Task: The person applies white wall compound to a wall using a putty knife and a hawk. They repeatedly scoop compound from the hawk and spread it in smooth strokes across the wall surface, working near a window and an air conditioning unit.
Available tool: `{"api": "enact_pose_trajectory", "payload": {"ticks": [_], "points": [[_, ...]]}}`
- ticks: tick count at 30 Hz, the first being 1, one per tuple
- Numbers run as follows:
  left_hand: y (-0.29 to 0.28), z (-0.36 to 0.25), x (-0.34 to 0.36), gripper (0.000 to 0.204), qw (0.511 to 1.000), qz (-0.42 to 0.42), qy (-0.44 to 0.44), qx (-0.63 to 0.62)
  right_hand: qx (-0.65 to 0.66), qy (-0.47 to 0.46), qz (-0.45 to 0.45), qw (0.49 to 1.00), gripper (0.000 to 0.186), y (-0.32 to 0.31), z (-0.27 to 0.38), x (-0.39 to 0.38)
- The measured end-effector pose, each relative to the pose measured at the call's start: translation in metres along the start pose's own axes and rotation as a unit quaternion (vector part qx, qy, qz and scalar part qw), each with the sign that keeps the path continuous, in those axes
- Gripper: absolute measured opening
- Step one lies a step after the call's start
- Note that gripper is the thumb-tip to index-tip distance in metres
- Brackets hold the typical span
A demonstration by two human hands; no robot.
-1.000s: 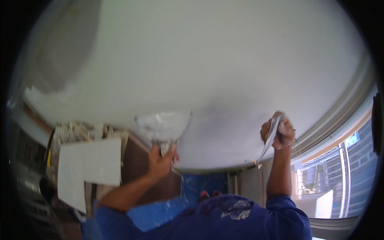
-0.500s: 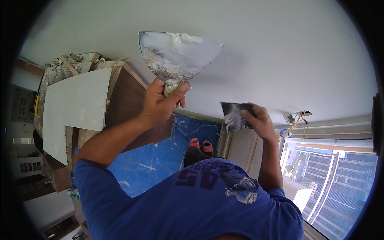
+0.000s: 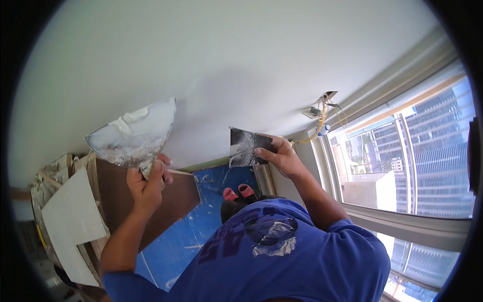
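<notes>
My left hand (image 3: pixel 149 185) grips the short handle of a wide, fan-shaped putty knife (image 3: pixel 136 138). White putty (image 3: pixel 132 120) lies in a lump near the blade's far edge, and brownish crust covers the part by the handle. Held in my right hand (image 3: pixel 282 157) is a dark, flat square scraper blade (image 3: pixel 248 147), thumb on its face and the other fingers mostly behind it. Pale smears mark this blade. Both tools are apart from each other, in front of a pale, smooth wall (image 3: pixel 282 60).
Yellow wires (image 3: pixel 322 118) hang from a hole in the wall at right, beside a large window (image 3: pixel 382 166). A brown wooden board (image 3: pixel 146 201) and a white cut panel (image 3: pixel 73 221) stand at left. Blue sheeting (image 3: pixel 173 251) covers the floor around my pink shoes (image 3: pixel 230 194).
My view has turned toward the window. My left hand with the putty knife sits lower and further left, its blade tilted left; my right hand and scraper have also shifted left in view.
</notes>
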State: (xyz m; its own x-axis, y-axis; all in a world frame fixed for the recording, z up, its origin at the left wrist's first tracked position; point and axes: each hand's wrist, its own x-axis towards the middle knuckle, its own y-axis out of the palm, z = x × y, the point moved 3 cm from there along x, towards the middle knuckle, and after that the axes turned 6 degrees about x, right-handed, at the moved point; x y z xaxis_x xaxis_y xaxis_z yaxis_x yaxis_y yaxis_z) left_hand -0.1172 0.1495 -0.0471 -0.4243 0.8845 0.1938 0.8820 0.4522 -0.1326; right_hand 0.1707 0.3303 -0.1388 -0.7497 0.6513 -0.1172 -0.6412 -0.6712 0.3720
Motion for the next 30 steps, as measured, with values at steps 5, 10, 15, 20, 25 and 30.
{"api": "enact_pose_trajectory", "payload": {"ticks": [5,10,15,20,25,30], "points": [[0.001,0.001,-0.005,0.017,0.978,0.145,-0.148,-0.039,0.026,-0.092,-0.063,0.993,0.041,0.007,0.028,-0.006],[0.013,-0.004,-0.014,0.017,0.920,0.291,-0.248,-0.090,-0.067,-0.196,-0.076,0.975,0.040,0.026,0.052,-0.015],[0.011,-0.002,-0.015,0.022,0.894,0.343,-0.268,-0.109,-0.326,-0.422,0.000,0.846,0.051,0.060,0.081,-0.014],[0.007,-0.013,-0.016,0.022,0.894,0.346,-0.257,-0.124,-0.541,-0.387,0.059,0.745,0.062,0.077,0.086,-0.009],[0.005,-0.027,-0.010,0.022,0.916,0.333,-0.215,-0.063,-0.464,-0.261,-0.010,0.846,0.037,0.046,0.083,-0.010],[-0.008,-0.014,-0.005,0.026,0.924,0.305,-0.231,0.031,-0.014,-0.104,0.027,0.994,0.035,-0.002,0.071,-0.019]]}}
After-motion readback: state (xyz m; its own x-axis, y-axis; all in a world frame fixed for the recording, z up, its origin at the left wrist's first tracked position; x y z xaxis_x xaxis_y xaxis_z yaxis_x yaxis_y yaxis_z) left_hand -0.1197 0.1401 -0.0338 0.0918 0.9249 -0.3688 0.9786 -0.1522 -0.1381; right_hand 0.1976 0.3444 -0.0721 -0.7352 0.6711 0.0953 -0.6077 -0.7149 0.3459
